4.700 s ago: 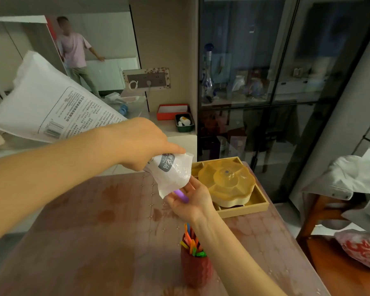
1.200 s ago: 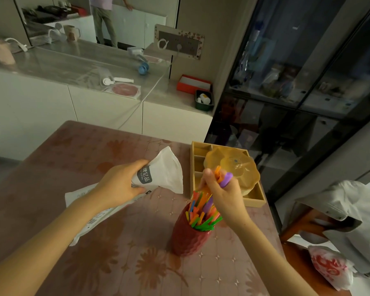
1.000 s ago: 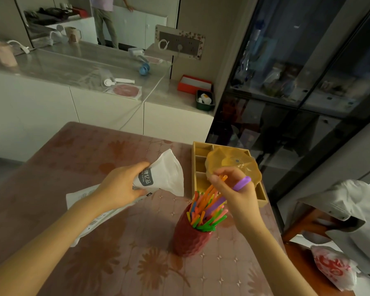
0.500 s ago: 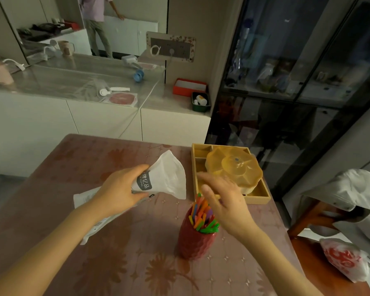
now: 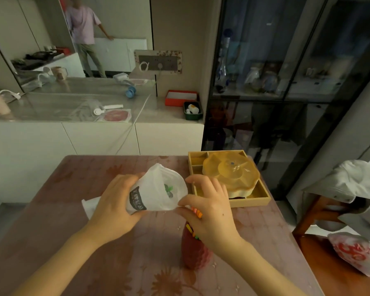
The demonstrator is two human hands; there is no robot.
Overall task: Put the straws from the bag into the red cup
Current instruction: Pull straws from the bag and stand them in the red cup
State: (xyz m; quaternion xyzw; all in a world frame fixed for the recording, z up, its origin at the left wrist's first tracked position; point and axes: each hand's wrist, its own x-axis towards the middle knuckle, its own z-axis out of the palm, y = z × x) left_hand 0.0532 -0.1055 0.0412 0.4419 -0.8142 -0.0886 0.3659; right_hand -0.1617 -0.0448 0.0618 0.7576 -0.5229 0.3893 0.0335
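Note:
My left hand [image 5: 115, 204] grips the white plastic bag [image 5: 156, 189] around its neck, with the bag's mouth turned toward me. A few dark straw ends [image 5: 168, 189] show inside the mouth. My right hand [image 5: 209, 208] pinches the lower right edge of the bag's mouth between thumb and fingers. The red textured cup [image 5: 195, 254] stands on the table just below my right hand. Several coloured straws [image 5: 194, 221] stick up out of it, partly hidden by that hand.
A yellow compartment tray with a flower-shaped lid [image 5: 231, 177] sits at the table's far right. The pink floral table [image 5: 73, 242] ends near a wooden chair [image 5: 314, 212] with a grey garment [image 5: 348, 189] and a red-printed bag [image 5: 352, 253]. A person [image 5: 83, 28] stands far back.
My right hand left the straws in the cup and moved up to the bag's mouth, now pinching its edge. My left hand turned the bag's opening toward me.

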